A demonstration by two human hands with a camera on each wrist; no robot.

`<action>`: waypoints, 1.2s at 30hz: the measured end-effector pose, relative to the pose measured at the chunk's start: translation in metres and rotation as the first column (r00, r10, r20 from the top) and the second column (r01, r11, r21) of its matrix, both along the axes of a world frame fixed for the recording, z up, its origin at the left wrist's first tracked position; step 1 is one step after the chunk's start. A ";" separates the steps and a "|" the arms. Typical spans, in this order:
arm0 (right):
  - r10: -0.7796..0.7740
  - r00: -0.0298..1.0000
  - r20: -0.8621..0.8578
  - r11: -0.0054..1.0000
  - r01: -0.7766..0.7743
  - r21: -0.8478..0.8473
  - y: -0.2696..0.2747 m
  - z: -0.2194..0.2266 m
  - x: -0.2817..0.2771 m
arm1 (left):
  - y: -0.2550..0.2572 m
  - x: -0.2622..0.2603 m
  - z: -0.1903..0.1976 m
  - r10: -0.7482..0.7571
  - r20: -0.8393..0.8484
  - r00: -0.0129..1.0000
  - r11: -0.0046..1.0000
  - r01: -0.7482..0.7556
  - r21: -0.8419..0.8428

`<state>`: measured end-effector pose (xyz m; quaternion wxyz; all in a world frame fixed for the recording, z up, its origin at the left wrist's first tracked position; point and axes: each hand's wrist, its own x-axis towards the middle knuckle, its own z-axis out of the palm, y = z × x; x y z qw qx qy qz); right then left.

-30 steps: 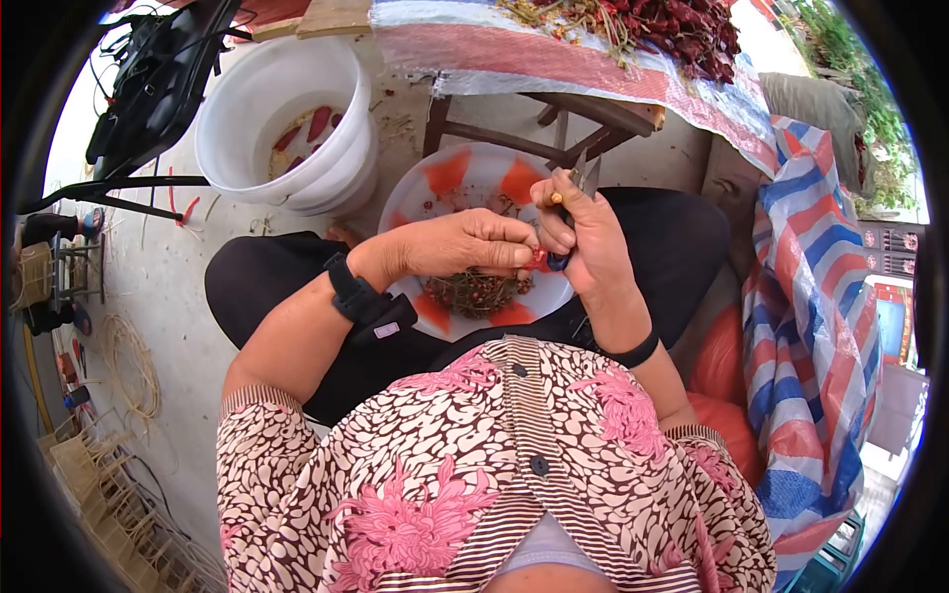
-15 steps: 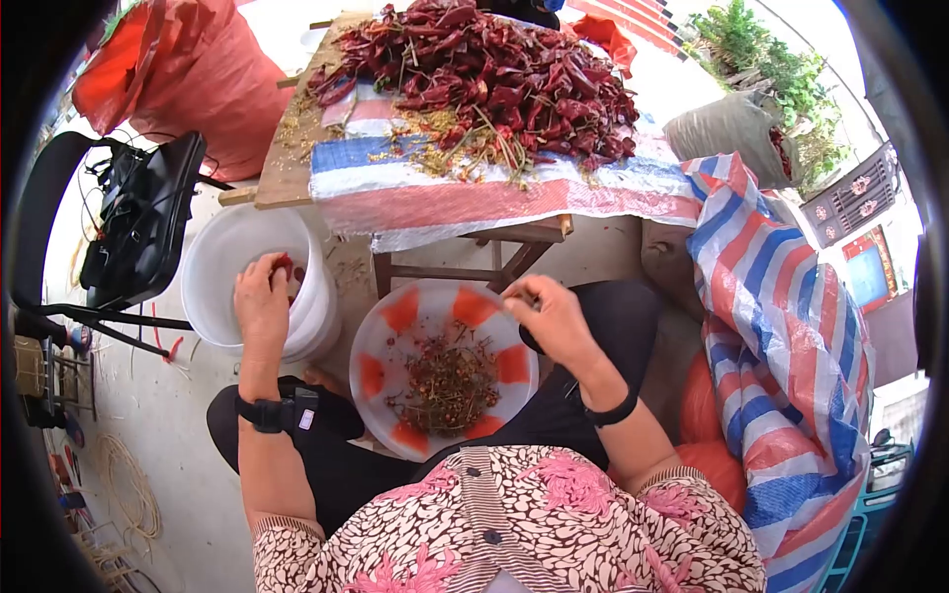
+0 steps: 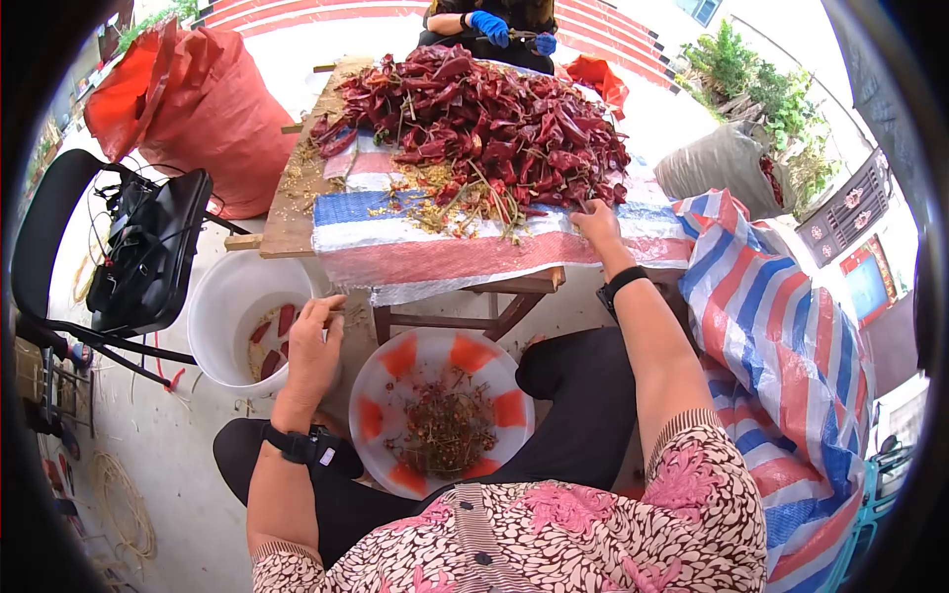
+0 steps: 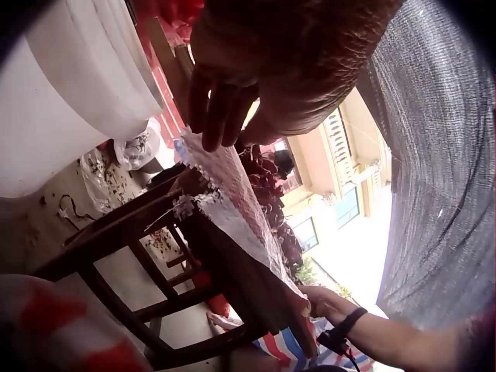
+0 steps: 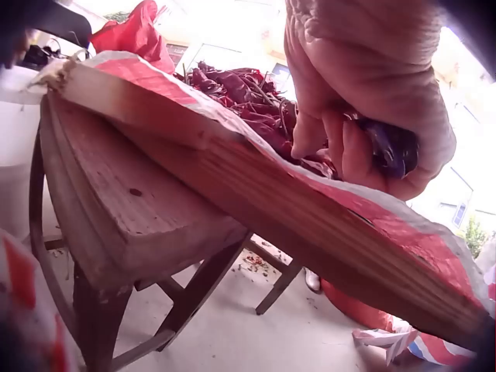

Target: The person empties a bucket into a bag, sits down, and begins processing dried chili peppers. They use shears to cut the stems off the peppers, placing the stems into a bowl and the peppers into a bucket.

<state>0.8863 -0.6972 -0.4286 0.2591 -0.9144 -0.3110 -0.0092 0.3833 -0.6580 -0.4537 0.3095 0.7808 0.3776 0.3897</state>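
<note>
Clearly everything sits within arm's reach of the seated person: the wooden table stands straight ahead, covered with a striped woven sheet that keeps the heap of dried red chillies and its loose stems off the boards. The right hand is stretched out to the near edge of that heap, where the chillies thin out over the sheet; in the right wrist view its fingers are curled down among the pods, with something dark tucked in the palm, though whether it actually grips a chilli I cannot tell. The left hand hangs at the rim of the white bucket, which stands on the ground by the left knee and holds a few red pieces at its bottom; the fingers are extended and relaxed, holding nothing, as the left wrist view shows. Between the knees lies a red-and-white plastic basin with a mound of stems and seeds in its middle, placed directly under where both hands would meet. Across the table another person in blue gloves works at the far side of the same heap.
</note>
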 end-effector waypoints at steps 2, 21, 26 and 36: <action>-0.030 1.000 0.008 0.993 0.030 -0.117 -0.001 0.005 -0.015 | 0.001 0.003 -0.004 -0.041 -0.001 0.999 0.998 0.041 0.041; 0.644 0.035 -0.764 0.763 0.036 0.645 -0.101 0.033 -0.212 | -0.044 0.032 0.007 -0.331 0.163 0.929 0.944 0.325 0.066; 0.547 0.002 -0.837 0.828 -0.149 0.541 -0.114 0.024 -0.280 | -0.052 0.036 0.007 -0.389 0.004 0.921 0.908 0.383 0.170; 0.643 0.407 -0.649 0.766 -0.368 0.527 -0.100 0.034 -0.240 | -0.032 0.017 0.005 0.077 0.031 0.997 0.997 -0.077 -0.020</action>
